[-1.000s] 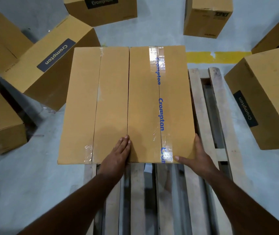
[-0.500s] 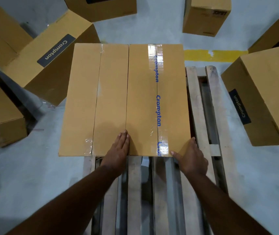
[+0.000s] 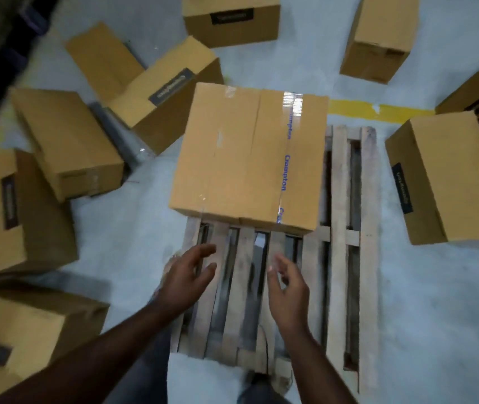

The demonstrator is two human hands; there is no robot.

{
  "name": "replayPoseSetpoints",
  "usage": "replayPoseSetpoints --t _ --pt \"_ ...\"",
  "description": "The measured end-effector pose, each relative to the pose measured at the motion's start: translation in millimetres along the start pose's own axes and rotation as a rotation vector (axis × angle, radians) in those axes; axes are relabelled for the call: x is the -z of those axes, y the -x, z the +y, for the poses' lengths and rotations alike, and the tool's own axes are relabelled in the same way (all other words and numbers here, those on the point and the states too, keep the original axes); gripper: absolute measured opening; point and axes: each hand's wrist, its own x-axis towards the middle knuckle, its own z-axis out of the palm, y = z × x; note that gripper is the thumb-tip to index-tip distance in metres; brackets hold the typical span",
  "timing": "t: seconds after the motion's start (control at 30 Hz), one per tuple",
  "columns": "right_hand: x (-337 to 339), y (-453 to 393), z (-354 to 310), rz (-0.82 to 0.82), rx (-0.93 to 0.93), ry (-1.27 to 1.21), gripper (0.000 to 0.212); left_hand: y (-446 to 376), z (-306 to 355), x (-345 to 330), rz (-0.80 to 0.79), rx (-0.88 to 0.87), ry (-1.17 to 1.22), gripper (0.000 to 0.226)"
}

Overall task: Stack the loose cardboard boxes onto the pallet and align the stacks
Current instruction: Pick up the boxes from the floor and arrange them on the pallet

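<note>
Head view: a taped box (image 3: 248,158) sits on the far left part of the wooden pallet (image 3: 340,258), its left edge overhanging the pallet's side a little. The blue-lettered tape seam runs away from the person, roughly along the slats; the top looks close to square, so its long axis is hard to tell. The left hand (image 3: 187,277) and right hand (image 3: 286,282) hover over the bare near slats, palms facing each other, fingers loosely spread, holding nothing and well clear of the box. Half a second ago both hands pressed the box's near edge; they have since pulled back and the view has widened. Loose boxes lie on the floor (image 3: 133,228) around: several at left (image 3: 66,141), one at right (image 3: 442,176), two at the far side (image 3: 378,36).
</note>
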Motion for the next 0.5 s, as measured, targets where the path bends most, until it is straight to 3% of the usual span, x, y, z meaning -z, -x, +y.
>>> replayPoseSetpoints --t 0.17,0.33,0.5 --pt "-2.2 88.6 -63.9 -0.241 0.134 0.019 0.026 137.5 28.1 45.8 0.199 0.093 0.157 0.022" --pt "-21.8 167.5 -121.8 -0.386 0.297 0.075 0.027 195.2 52.0 77.6 0.276 0.032 0.200 0.025" --pt "-60.3 243.8 -147.2 -0.484 0.333 0.124 0.024 248.7 36.8 131.2 0.318 -0.001 0.309 0.024"
